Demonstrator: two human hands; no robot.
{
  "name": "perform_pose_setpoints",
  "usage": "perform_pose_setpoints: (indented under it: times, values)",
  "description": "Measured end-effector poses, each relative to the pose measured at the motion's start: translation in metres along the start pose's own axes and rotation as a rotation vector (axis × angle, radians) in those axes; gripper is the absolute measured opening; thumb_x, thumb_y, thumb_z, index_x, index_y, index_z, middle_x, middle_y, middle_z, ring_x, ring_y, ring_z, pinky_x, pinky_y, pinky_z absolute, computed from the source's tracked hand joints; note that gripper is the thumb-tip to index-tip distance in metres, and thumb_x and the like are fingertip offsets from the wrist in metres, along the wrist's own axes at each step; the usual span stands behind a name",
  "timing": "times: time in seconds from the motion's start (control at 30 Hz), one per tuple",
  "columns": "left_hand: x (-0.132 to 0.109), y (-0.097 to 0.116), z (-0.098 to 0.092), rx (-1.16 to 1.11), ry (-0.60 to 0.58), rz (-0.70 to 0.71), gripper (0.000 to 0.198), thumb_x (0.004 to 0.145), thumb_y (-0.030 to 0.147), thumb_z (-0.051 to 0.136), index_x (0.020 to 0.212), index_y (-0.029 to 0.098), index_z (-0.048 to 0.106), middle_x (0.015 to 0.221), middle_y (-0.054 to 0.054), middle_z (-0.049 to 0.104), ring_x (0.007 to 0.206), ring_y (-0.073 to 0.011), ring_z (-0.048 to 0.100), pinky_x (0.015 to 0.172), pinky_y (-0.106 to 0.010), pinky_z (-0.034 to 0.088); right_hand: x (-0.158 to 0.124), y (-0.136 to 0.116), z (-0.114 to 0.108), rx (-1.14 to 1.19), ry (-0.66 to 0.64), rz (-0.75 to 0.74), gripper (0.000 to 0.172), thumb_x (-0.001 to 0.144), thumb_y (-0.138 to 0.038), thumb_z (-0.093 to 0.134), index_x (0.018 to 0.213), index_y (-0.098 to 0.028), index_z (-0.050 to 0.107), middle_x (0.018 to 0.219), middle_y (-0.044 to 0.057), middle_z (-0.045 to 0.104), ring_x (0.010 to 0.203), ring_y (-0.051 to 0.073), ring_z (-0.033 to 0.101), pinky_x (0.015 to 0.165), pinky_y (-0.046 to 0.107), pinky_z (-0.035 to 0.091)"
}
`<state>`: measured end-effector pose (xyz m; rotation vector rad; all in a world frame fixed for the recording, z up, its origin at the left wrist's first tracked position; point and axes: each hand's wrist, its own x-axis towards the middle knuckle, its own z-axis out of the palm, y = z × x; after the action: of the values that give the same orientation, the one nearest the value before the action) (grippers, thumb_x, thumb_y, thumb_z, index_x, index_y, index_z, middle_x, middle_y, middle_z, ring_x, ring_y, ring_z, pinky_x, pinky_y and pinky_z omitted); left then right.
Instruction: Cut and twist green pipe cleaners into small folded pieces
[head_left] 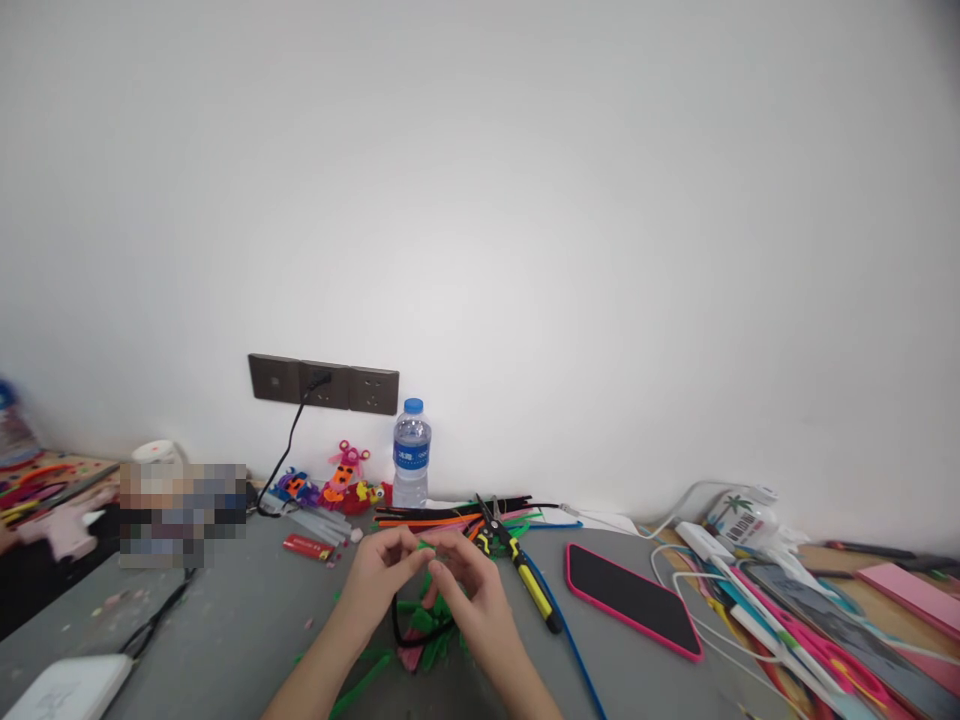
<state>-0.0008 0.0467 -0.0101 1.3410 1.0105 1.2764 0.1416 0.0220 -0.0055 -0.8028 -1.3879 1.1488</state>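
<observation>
My left hand (384, 575) and my right hand (466, 585) meet above the grey table mat, fingertips pinched together. Between them shows a small bit of green pipe cleaner (426, 546); most of it is hidden by the fingers. Just below, a black pipe cleaner (397, 628) curves in a loop, and I cannot tell whether it is held or lying there. Under my hands is a heap of green pipe cleaner pieces (433, 650) with some pink among them. To the right of my right hand lie yellow-and-black pliers (531, 580).
A water bottle (412, 455) stands against the wall beside small fuzzy figures (346, 475). Loose pipe cleaners (442, 516) lie behind my hands. A pink-cased phone (632, 600) rests to the right, near white cables and scissors (847, 665). A red lighter (308, 547) and glue sticks (319, 522) lie left.
</observation>
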Motion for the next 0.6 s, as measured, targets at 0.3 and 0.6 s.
perform_pose_setpoints:
  times: [0.3, 0.6]
  values:
    - [-0.0006, 0.0019, 0.0024, 0.019, 0.046, -0.014, 0.037, 0.064, 0.043, 0.075, 0.049, 0.017, 0.054, 0.049, 0.006, 0.040, 0.051, -0.0114, 0.035, 0.050, -0.022, 0.028, -0.0002, 0.0016, 0.0009, 0.015, -0.016, -0.005, 0.028, 0.083, -0.042, 0.063, 0.099, -0.019, 0.064, 0.086, 0.003, 0.063, 0.051, 0.010, 0.056, 0.047, 0.023, 0.051]
    - [-0.0006, 0.0058, 0.0026, 0.019, 0.054, -0.033, 0.037, 0.059, 0.042, 0.079, 0.046, 0.017, 0.054, 0.047, 0.007, 0.039, 0.049, -0.0106, 0.034, 0.049, -0.021, 0.027, 0.0009, 0.0011, 0.0017, 0.046, -0.030, -0.001, 0.024, 0.083, -0.040, 0.063, 0.097, -0.020, 0.065, 0.085, 0.003, 0.063, 0.052, 0.010, 0.057, 0.048, 0.023, 0.051]
